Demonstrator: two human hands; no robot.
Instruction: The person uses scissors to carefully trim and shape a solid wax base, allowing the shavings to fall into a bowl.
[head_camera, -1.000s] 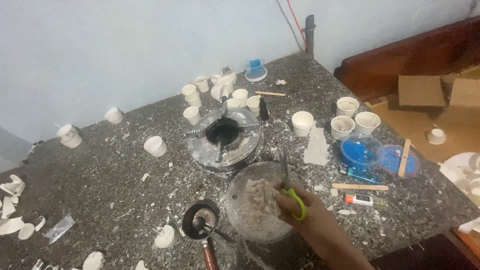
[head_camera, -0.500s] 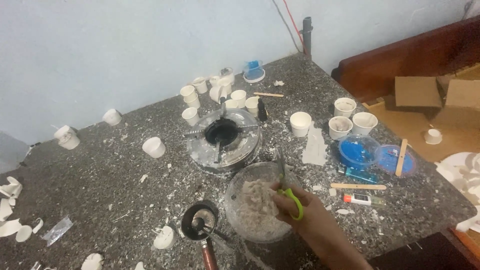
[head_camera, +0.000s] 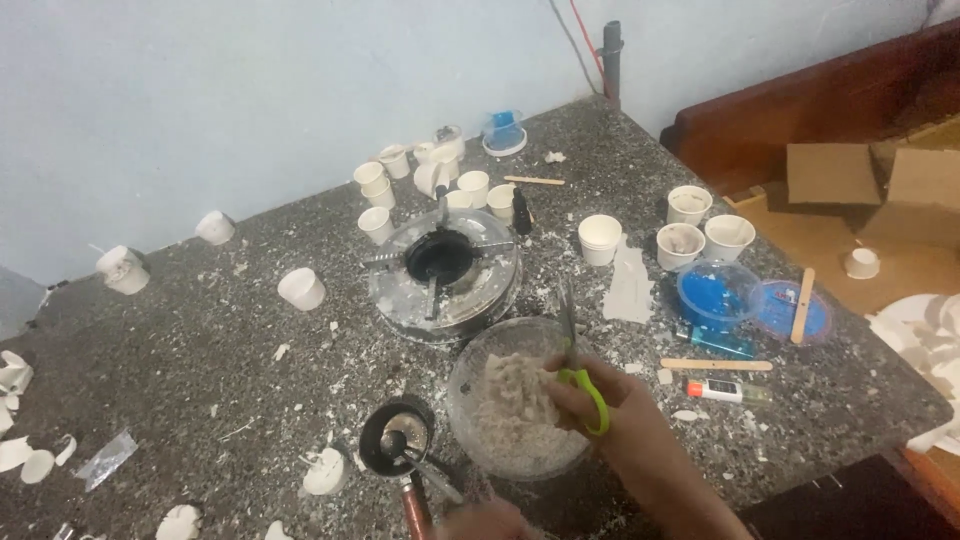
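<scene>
The person's right hand was over the glass bowl, fingers wrapped through the green loop handles of a pair of scissors. The blades pointed up toward 12 o'clock, across the bowl's rim. That bowl sat near the front edge of the speckled stone desk, full of pale crumbly chunks, probably wax, but hard to say for sure.

The left hand was only a sliver at the bottom edge, at 7 o'clock from the bowl, close to the reddish handle of a small dark pan. Whether its fingers were gripping that handle or just resting nearby couldn't be told. A metal spoon lay in the pan.

Just past the bowl at 11 o'clock stood a round gas burner. Behind it, a cluster of little white cups. Another 3 white cups sat at 2 o'clock from the bowl, with a blue dish and its blue lid just in front of them. A wooden stick rested across the lid and another stick lay flat on the desk next to a small glue tube. White scraps were scattered all over the top.
</scene>
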